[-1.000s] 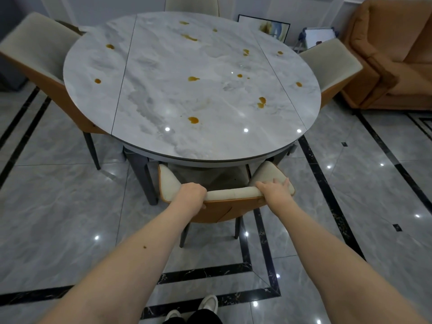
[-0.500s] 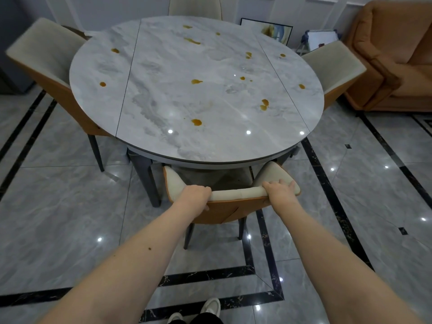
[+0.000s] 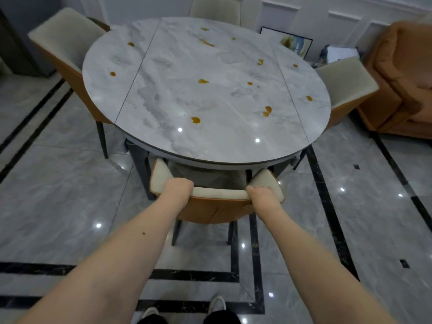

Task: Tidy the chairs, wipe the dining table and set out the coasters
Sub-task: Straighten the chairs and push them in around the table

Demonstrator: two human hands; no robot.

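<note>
Chair (image 3: 217,204) sits at the table's (image 3: 210,141) near edge, seat tucked under the top. Left grip (image 3: 178,190) and right grip (image 3: 263,197) each curl over its backrest rim. Brown spills (image 3: 195,120) dot the table. Bare floor (image 3: 58,195) lies on both sides.

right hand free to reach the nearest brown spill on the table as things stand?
Probably not yet. The right hand grips the backrest of the near chair, as does the left hand. Once it lets go, nothing stands on the table between it and the spill.
</note>
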